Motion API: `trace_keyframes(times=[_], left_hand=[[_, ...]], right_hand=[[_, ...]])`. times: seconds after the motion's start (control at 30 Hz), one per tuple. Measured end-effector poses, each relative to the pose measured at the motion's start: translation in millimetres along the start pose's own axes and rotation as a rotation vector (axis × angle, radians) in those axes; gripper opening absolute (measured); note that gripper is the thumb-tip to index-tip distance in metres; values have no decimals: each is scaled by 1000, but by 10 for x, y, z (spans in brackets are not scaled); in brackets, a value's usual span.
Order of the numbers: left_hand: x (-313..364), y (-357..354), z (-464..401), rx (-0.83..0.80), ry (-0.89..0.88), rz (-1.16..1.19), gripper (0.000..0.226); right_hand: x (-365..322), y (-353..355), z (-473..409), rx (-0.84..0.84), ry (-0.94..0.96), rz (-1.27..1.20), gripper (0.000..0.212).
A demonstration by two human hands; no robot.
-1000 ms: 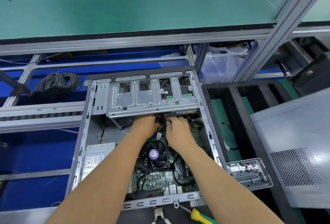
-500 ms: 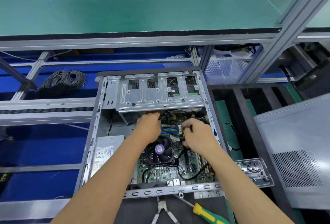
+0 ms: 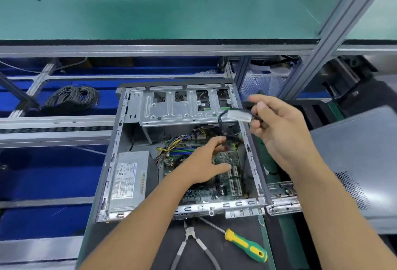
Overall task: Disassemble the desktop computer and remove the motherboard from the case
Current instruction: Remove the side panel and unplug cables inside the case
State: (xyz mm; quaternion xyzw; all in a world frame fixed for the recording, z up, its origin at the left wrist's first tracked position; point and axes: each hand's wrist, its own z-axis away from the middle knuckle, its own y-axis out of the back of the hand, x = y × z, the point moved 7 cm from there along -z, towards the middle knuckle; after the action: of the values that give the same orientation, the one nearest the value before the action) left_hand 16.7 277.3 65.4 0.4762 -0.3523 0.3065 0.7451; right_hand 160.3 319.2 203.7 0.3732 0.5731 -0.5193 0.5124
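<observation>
The right hand [image 3: 283, 132] pinches a white cable connector [image 3: 239, 116] raised above the case [image 3: 111, 162]'s right wall, its black lead trailing back inside. The left hand [image 3: 206, 160] hovers released, fingers spread, over the motherboard [image 3: 223, 186], which sits in the case floor. Pulling further could snag that lead on board components, straining a socket.

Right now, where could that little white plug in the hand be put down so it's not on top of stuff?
The big green benchtop behind the case is mostly bare. The dark mat is free left of the pliers; the screwdriver crowds its right. Inside the case, wires and the motherboard fill the floor. The right hand holds the plug.
</observation>
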Motion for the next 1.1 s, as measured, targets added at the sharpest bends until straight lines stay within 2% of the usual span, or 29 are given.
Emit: trace_keyframes(times=[0.07, 0.1, 0.2, 0.27, 0.3, 0.37, 0.47, 0.53, 0.6, 0.67, 0.73, 0.77, 0.83, 0.9, 1.0, 1.1], left_hand=[[28, -68, -28, 19, 2, -6, 23], [30, -64, -28, 57, 18, 61, 10], [-43, 53, 13, 181, 147, 389, 27], [-70, 249, 81, 310, 208, 561, 35], [-55, 333, 118, 345, 219, 723, 36], [71, 487, 178, 327, 181, 1064, 37], [358, 669, 274, 238, 123, 1333, 30], [536, 717, 309, 196, 114, 1430, 32], [683, 728, 345, 186, 107, 1469, 34], [771, 720, 371, 195, 105, 1545, 34], [799, 728, 386, 211, 104, 1628, 34], [790, 739, 388, 228, 100, 1647, 35], [741, 756, 387, 275, 96, 1654, 35], [647, 752, 377, 320, 109, 1637, 35], [474, 714, 370, 372, 168, 1430, 28], [338, 609, 334, 320, 239, 1156, 32]], right_hand=[[-125, 30, 13, 1, 25, -127, 23], [-175, 58, 20, 10, 38, -170, 23], [-245, 199, 43, 73, 87, -185, 23], [-214, 323, 48, 145, 110, -27, 23], [-177, 374, 46, 176, 112, 86, 23], [-58, 398, 47, 192, 99, 334, 25], [119, 171, 84, 79, 169, 889, 26], [275, -91, 158, -81, 194, 968, 35], [419, -366, 255, -282, 157, 935, 55], [506, -571, 338, -409, 224, 1032, 63], [519, -651, 381, -387, 290, 1070, 49], [501, -655, 389, -357, 282, 996, 38], [542, -606, 388, -359, 147, 783, 34], [566, -550, 404, -395, 39, 682, 35], [500, -355, 378, -345, -29, 556, 33], [428, -48, 238, -211, -65, 405, 38]])
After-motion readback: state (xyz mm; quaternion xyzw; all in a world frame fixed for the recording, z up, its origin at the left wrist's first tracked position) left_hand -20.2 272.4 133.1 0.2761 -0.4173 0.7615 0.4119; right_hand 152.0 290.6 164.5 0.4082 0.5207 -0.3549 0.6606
